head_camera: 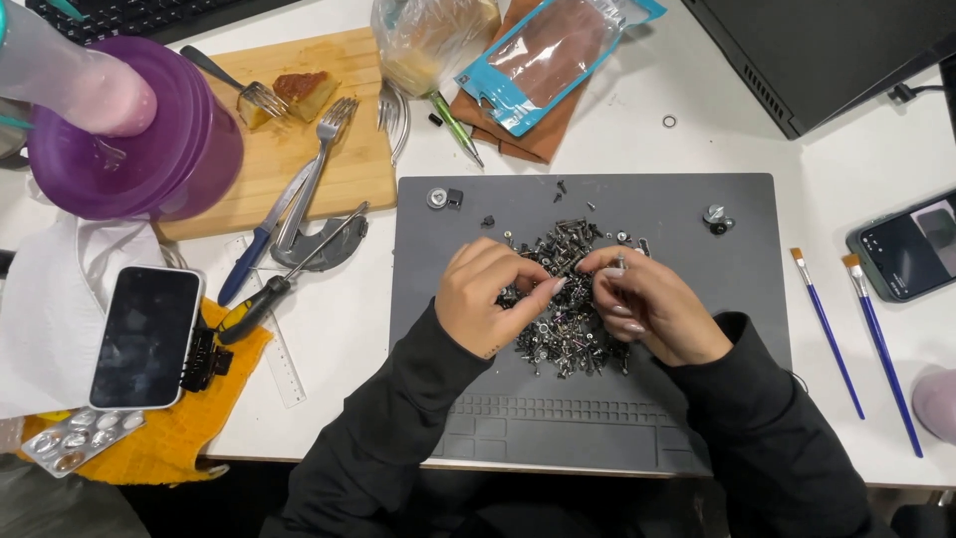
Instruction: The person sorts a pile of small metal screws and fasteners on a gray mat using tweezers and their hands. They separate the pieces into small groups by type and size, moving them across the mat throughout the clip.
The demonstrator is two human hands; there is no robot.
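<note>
I am sorting through the pile of screws (566, 299) on the grey mat (697, 299), right under my hands. My left hand (485, 299) pinches at the pile; my right hand (652, 304) grips one small screw (618, 267). Next I likely need a fine, steady pick between fingertips.

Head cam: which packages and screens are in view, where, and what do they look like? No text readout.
Phone: left on a yellow cloth, white-edged, screen dark.
Second phone: right edge, dark case, screen dimly lit.
Monitor: top right, black, only its lower part shows.
Blue-edged pouch: top centre, flat, clear window.
Clear plastic bag: left of the pouch, crumpled.
Blister pack: lower left, silver.
</note>
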